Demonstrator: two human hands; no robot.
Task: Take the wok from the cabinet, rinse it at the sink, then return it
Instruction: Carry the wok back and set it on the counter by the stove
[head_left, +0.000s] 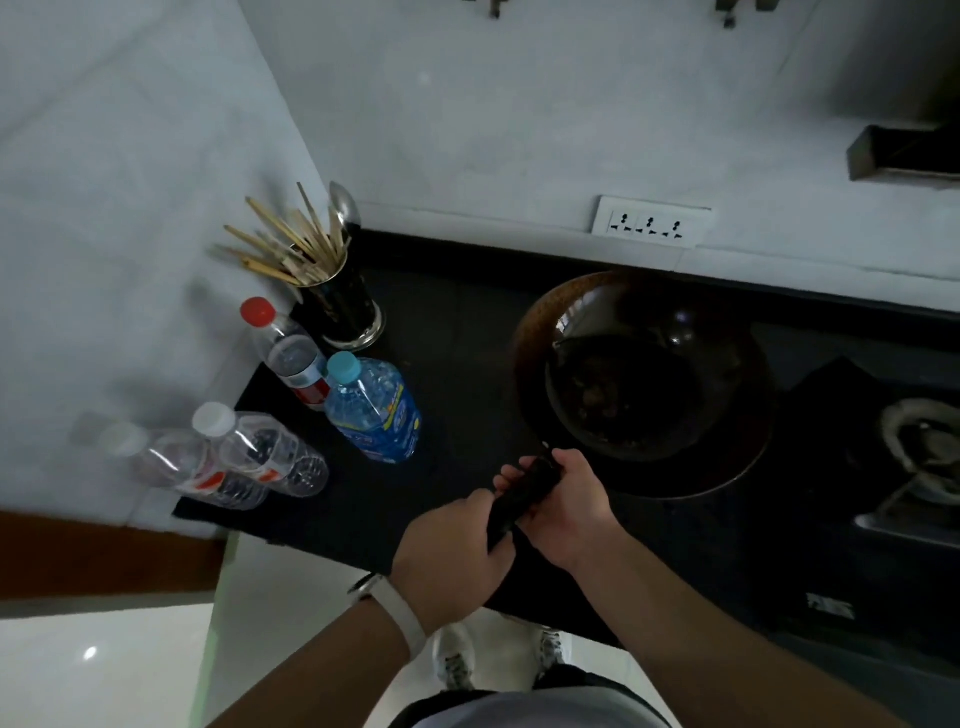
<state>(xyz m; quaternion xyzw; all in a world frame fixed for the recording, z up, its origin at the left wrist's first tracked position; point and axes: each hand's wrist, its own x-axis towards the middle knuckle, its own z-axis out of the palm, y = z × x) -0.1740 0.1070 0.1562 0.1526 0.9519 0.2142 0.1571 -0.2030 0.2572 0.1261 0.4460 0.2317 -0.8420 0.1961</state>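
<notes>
We hold the wok (641, 382) by its handle (522, 493) with both hands. Our left hand (452, 551) wraps its fingers tight around the near end. Our right hand (569, 506) grips it closer to the pan. The wok sits over the black counter (457, 332). Bottles (371, 408) and a cup of chopsticks (340, 306) stand to the left, well apart from it.

Single head-worn view, steeply down, close over dark counter (457, 332), wall beyond
</notes>
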